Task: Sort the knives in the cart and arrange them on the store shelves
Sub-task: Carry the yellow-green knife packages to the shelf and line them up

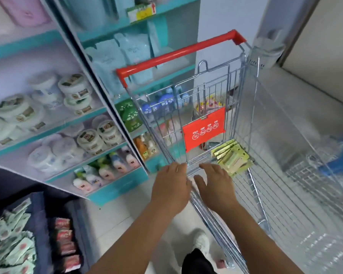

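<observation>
Your left hand (171,185) and right hand (216,184) are both at the near edge of the cart (251,194), side by side, reaching toward the wire rim below the red child-seat flap (204,129). Left fingers look loosely curled over the rim wire; can't tell if they actually grip it. Right fingers are spread and relaxed, holding nothing, just short of the green-yellow packs (231,157). Those packs sit in a fanned stack inside the cart, right of the flap & just beyond your right hand; likely the packaged knives, but labels are too blurred to confirm. Further into the cart, behind the flap, there's more pinkish packaged stuff, too small to ID. Progress, judged from what shows: basically at the start. Stack looks unsorted & neither hand holds a pack. Shelves (99,115) stand left of the cart w/ tubs, bottles & pouches; no knife section is visible there, so I can't say any are placed. Left to do: pick up the packs, sort by type, carry to the right shelf, line them up.
</observation>
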Available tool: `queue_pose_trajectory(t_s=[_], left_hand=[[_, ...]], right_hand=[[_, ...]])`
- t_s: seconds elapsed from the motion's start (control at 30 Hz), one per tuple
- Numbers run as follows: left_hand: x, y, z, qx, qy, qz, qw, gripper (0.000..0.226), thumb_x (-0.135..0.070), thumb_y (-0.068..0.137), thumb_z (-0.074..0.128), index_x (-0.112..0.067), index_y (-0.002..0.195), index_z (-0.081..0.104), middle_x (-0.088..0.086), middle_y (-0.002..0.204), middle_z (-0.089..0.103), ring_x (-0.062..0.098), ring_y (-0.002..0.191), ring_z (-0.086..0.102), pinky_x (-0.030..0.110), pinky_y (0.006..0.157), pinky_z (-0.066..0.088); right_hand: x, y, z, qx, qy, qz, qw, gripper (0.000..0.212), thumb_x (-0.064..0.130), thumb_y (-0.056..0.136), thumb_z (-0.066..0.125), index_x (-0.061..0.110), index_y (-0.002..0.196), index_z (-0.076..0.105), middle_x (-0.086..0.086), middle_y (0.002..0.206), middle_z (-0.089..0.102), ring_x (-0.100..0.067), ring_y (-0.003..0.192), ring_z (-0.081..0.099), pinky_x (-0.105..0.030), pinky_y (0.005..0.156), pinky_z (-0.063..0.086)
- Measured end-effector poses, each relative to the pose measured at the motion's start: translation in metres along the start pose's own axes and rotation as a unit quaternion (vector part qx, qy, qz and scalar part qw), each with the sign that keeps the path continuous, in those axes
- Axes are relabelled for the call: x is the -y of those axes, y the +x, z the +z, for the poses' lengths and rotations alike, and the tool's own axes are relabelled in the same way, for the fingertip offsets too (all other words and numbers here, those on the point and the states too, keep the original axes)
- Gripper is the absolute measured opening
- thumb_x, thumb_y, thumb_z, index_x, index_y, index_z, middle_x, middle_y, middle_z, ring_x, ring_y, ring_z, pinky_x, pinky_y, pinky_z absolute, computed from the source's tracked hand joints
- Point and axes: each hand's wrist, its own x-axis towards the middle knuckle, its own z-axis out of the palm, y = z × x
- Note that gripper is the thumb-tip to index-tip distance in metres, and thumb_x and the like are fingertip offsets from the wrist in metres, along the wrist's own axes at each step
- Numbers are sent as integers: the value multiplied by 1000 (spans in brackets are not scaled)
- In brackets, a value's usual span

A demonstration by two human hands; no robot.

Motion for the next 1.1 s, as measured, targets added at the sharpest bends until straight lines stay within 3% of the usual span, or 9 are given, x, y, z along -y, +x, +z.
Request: queue_pose_trajectory(t_s=[0.2,0.6,0.87,1.1], left_hand=[[-43,72,27,52,36,67,996,50,-34,98,42,-17,144,31,5,140,42,23,127,39,35,104,33],[-84,209,106,147,20,103,984,62,-27,93,51,-11,146,23,11,138,42,29,126,40,38,105,35],[-75,293,186,226,37,93,969,65,-27,93,52,-11,147,19,14,137,42,32,124,42,42,98,39],[-60,340,262,279,47,98,954,60,-22,92,54,-12,145,26,14,136,45,33,122,46,42,97,43]], right_hand=[[-61,43,-15,-9,34,82,996,46,42,96,42,25,139,42,-1,143,43,-23,132,37,-38,108,28],[-148,133,-16,-47,108,228,966,55,36,95,48,20,145,30,-10,142,42,-32,127,41,-42,104,38],[-195,194,33,-16,180,336,924,68,33,93,53,23,150,16,-9,154,25,-30,139,28,-45,113,29],[-233,233,90,47,210,397,892,75,28,94,54,21,152,6,-8,153,25,-29,139,27,-41,112,27]])
